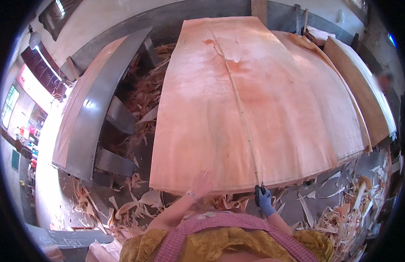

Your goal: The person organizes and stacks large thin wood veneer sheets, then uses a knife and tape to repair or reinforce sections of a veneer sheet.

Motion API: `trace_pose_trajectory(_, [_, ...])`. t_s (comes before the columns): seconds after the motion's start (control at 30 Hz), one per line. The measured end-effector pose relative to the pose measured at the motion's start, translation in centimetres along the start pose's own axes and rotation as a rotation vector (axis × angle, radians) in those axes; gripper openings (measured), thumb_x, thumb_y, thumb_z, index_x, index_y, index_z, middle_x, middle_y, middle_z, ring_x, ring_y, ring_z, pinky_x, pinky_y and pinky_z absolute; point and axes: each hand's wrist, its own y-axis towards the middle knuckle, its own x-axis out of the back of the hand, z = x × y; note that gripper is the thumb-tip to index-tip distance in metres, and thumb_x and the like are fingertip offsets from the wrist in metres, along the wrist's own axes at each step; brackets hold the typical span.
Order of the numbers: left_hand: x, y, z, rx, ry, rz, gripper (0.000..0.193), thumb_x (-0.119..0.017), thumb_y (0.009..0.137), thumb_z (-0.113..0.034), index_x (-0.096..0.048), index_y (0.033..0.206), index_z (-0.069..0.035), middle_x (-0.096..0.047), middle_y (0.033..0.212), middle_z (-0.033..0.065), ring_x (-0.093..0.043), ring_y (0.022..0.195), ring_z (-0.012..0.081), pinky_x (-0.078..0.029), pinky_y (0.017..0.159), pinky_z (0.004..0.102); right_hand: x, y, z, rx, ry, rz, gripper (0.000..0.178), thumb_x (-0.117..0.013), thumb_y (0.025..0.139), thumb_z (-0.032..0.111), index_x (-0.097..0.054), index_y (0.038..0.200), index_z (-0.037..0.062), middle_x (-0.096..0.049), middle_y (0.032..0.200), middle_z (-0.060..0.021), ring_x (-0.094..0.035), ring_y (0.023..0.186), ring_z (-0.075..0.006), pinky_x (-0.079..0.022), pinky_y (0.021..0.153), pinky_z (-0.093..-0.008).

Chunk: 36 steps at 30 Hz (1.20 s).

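A long, thin bamboo pole (pixel 240 105) lies lengthwise over a wide stack of pinkish wood veneer sheets (pixel 193 118). At the near edge of the stack, my right hand (pixel 264 201), in a blue-grey glove with dark fingers, is closed around the pole's near end. My left hand (pixel 202 184) is bare, with a band at the wrist. It rests over the stack's near edge, left of the pole, its fingers stretched out and slightly blurred. Toward the far end, the top sheet has a torn, lifted flap (pixel 228 57) beside the pole.
To the left stands a grey metal-edged bench (pixel 87 109) with veneer on it. Veneer scraps (pixel 141 94) fill the gap between, and more shavings (pixel 346 214) litter the floor at right. Another stack (pixel 359 91) stands at the right, where a person (pixel 382 82) is partly visible.
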Motion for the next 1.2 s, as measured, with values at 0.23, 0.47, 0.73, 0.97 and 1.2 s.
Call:
trace_pose_trajectory(0.23, [-2.2, -6.4, -0.9, 0.117, 0.026, 0.111, 0.054, -0.061, 0.089, -0.034, -0.050, 0.137, -0.013, -0.052, 0.132, 0.0201, -0.057, 0.113, 0.0404, -0.047, 0.095, 0.0523, 0.7, -0.4, -0.9, 0.046, -0.022, 0.142, 0.029, -0.065, 0.096, 0.025, -0.061, 0.076, 0.0043, -0.054, 0.058, -0.0002, -0.048, 0.051, -0.0082, -0.036, 0.046, -0.0285])
trace_pose_trajectory(0.47, [-1.8, -8.4, -1.7, 0.068, 0.026, 0.001, 0.054, -0.063, 0.088, -0.032, -0.050, 0.137, -0.012, -0.052, 0.130, 0.0180, -0.057, 0.114, 0.0374, -0.048, 0.093, 0.0505, -0.6, -4.1, 1.2, 0.021, -0.038, 0.293, 0.030, -0.066, 0.095, 0.029, -0.061, 0.079, 0.0041, -0.053, 0.058, -0.0011, -0.049, 0.050, -0.0089, -0.038, 0.046, -0.0288])
trace_pose_trajectory(0.73, [3.3, -11.1, 3.3, 0.106, -0.097, -0.099, 0.052, -0.064, 0.089, -0.030, -0.053, 0.134, -0.008, -0.055, 0.128, 0.0215, -0.057, 0.113, 0.0401, -0.047, 0.097, 0.0489, -10.4, -1.8, 5.4, -0.076, 0.088, 0.322, 0.037, -0.068, 0.093, 0.041, -0.062, 0.080, 0.0075, -0.055, 0.062, 0.0014, -0.049, 0.050, -0.0077, -0.038, 0.045, -0.0274])
trace_pose_trajectory(0.97, [8.4, -11.2, 16.4, 0.516, -1.287, -0.034, 0.057, -0.051, 0.101, -0.046, -0.046, 0.140, -0.004, -0.057, 0.133, 0.0184, -0.058, 0.121, 0.0258, -0.048, 0.096, 0.0355, -33.3, -8.6, 9.2, 0.360, 0.051, 0.455, 0.026, -0.060, 0.098, 0.025, -0.063, 0.101, -0.0007, -0.062, 0.073, -0.0035, -0.057, 0.063, -0.0136, -0.049, 0.060, -0.0332])
trace_pose_trajectory(1.2, [27.5, -10.8, 43.0, 0.609, -1.764, -0.476, 0.025, -0.048, 0.102, -0.034, -0.055, 0.094, -0.012, -0.041, 0.057, -0.0035, -0.041, 0.040, 0.0101, -0.032, 0.034, 0.0266, -55.0, -13.6, 18.0, 0.229, 0.019, 0.582, 0.030, -0.051, 0.102, 0.026, -0.065, 0.119, 0.0055, -0.063, 0.075, -0.0006, -0.052, 0.064, -0.0053, -0.043, 0.057, -0.0230])
